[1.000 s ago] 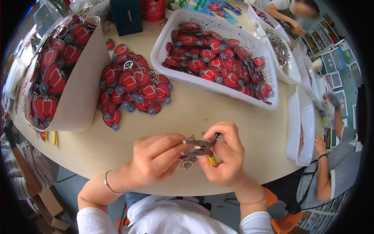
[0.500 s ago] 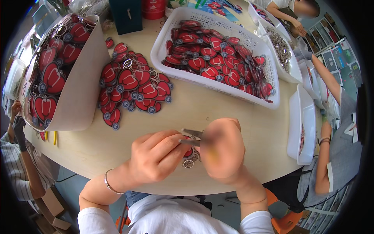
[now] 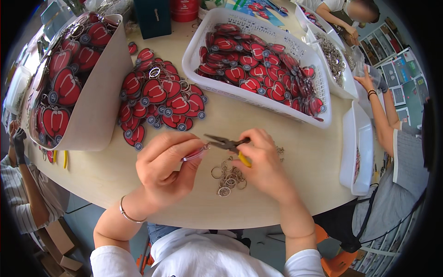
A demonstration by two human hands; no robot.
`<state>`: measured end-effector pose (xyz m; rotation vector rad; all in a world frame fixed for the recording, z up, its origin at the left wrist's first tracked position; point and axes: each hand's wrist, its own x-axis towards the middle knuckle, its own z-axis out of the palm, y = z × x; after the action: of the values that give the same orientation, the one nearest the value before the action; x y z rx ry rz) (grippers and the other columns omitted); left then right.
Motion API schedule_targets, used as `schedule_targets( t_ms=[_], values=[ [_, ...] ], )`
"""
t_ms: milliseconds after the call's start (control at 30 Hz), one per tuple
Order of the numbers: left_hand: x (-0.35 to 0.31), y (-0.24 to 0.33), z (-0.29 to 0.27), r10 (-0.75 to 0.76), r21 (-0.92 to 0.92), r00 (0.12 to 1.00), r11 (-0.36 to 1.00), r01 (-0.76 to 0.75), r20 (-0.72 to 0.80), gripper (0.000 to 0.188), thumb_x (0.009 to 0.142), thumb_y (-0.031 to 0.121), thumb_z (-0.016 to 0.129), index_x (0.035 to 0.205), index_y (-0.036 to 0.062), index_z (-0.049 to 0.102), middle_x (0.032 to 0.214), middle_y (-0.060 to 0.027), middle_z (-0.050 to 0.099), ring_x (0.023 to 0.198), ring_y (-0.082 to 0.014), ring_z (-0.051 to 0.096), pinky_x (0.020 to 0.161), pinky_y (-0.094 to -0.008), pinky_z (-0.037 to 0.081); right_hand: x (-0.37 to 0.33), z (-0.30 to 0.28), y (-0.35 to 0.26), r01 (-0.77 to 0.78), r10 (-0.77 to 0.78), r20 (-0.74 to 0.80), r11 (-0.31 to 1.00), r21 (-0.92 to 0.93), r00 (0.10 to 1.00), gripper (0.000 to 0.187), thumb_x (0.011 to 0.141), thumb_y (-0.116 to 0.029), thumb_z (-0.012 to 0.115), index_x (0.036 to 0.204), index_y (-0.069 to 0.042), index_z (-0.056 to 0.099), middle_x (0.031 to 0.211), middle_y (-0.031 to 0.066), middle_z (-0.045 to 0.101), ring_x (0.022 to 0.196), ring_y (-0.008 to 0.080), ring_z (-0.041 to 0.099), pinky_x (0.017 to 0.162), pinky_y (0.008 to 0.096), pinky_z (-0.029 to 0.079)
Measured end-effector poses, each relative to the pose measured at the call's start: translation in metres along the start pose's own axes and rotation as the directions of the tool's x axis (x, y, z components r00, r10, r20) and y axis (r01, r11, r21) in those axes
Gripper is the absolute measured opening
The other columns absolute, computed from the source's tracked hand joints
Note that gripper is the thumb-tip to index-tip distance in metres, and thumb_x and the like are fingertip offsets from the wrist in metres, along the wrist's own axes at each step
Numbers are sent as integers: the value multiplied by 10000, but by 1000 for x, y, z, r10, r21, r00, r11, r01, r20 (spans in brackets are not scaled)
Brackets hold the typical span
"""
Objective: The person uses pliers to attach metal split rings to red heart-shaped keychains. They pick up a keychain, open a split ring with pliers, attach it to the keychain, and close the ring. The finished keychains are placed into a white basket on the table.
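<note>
My left hand (image 3: 161,168) pinches a flat red charm (image 3: 196,153), seen nearly edge-on, between thumb and fingers. A small metal piece shows at its end. In my right hand (image 3: 265,168) is a pair of pliers (image 3: 227,143) with dark jaws and a yellow grip. The jaws are parted and point left, at the charm's metal end; whether they touch it I cannot tell. Between my wrists, several metal key rings with chain links (image 3: 227,180) lie on the table. Beyond my left hand spreads a pile of red heart-shaped charms (image 3: 154,92) with small round grey tags.
A tall pale bin (image 3: 104,99) full of charms stands on the left, with a yellow-handled tool (image 3: 65,159) nearby. The white basket (image 3: 251,94) behind holds more charms. White trays (image 3: 348,147) line the right side. Other people work at both sides.
My left hand has moved left with the charm, uncovering the key rings. My right hand has turned, so the pliers now show clearly. A person at the right has raised an arm.
</note>
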<state>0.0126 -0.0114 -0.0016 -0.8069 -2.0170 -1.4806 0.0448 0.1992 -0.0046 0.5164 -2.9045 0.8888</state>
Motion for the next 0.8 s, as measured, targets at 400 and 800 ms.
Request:
schedule_targets(
  t_ms=[400, 800],
  values=[
    [-8, -6, 6, 90, -13, 995, 996, -90, 40, 282, 594, -86, 718, 857, -4, 663, 814, -94, 635, 634, -221, 597, 520, -305, 465, 3, -3, 0, -106, 112, 103, 993, -60, 988, 185, 783, -141, 708, 857, 3, 619, 1034, 116, 523, 1049, 295, 482, 917, 405, 379],
    [-14, -8, 11, -38, -26, 991, 999, 41, 129, 239, 658, -105, 711, 867, 1, 665, 832, -102, 639, 628, -205, 596, 519, -290, 460, 0, -12, 1, -100, 110, 58, 985, -143, 992, 153, 754, -80, 725, 820, 13, 623, 990, 112, 539, 991, 284, 503, 854, 400, 392]
  ],
)
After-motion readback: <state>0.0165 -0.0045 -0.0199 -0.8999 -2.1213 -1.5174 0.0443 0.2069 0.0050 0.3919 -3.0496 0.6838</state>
